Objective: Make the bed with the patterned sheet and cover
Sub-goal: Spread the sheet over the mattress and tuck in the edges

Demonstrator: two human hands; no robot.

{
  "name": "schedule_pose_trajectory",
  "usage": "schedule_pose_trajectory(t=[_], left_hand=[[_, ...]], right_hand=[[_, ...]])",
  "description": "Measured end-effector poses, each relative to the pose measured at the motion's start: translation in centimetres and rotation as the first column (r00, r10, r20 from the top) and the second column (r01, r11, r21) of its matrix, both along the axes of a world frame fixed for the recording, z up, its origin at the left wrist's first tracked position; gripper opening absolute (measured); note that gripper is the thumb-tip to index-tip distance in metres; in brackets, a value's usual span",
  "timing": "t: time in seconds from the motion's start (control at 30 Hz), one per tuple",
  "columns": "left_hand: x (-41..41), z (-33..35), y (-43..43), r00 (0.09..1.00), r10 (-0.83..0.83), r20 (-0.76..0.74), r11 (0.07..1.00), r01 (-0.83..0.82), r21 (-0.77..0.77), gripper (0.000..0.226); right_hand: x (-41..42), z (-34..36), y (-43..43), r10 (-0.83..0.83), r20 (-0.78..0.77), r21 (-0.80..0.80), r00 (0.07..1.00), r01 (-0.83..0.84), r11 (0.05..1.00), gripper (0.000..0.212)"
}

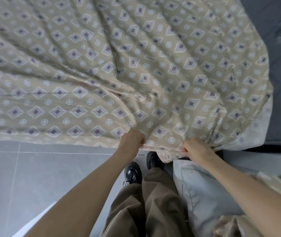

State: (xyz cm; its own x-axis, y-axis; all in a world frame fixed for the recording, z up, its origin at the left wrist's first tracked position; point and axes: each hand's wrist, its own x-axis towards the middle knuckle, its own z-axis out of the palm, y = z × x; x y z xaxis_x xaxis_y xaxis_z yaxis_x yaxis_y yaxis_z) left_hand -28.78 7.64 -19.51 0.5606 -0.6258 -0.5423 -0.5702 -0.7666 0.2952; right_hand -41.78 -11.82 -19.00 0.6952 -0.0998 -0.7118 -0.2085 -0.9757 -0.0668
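Observation:
A beige patterned sheet (112, 65) with purple diamonds and pale rings spreads across most of the view, creased into folds that fan out from my hands. My left hand (132, 140) grips its near edge in a fist. My right hand (196, 147) grips the same edge a little to the right. The sheet's right part lies over a dark grey mattress (280, 48), and its pale underside shows at the lower right corner (249, 141). The bed under the sheet is hidden.
Grey floor tiles (33, 177) lie at the lower left. My black shoes (132, 173) and brown trousers stand at the bed's edge. A pale pillow or folded bedding (203, 190) lies at the lower right, with more patterned fabric (230, 224) beside it.

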Motion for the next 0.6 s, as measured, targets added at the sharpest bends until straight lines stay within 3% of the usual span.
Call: schedule_pose_trajectory(t=[0.2,0.4,0.47,0.53,0.6], left_hand=[[-0.4,0.0,-0.8,0.994,-0.112,0.001,0.992,0.112,0.061,0.014],[0.2,0.4,-0.6,0.996,-0.092,-0.017,0.996,0.092,-0.013,0.017],[0.8,0.8,-0.8,1.0,-0.015,-0.022,0.999,0.014,-0.041,0.016],[1.3,1.3,-1.7,0.999,0.051,-0.008,0.996,-0.051,-0.071,0.019],[2.0,1.8,-3.2,0.992,0.127,-0.025,0.988,-0.129,-0.088,0.023]], right_hand=[[0.5,-0.2,0.9,-0.11,-0.117,-0.067,0.987,0.103,0.992,0.019],[0.6,0.4,1.2,-0.231,-0.128,-0.03,0.964,0.229,0.973,0.022],[-0.7,0.9,0.7,-0.341,-0.041,0.039,0.939,0.342,0.939,0.021],[-1.7,1.8,-0.2,-0.423,0.174,0.061,0.889,0.419,0.906,0.012],[-1.9,2.5,-1.5,-0.492,0.434,0.096,0.755,0.504,0.858,0.004]])
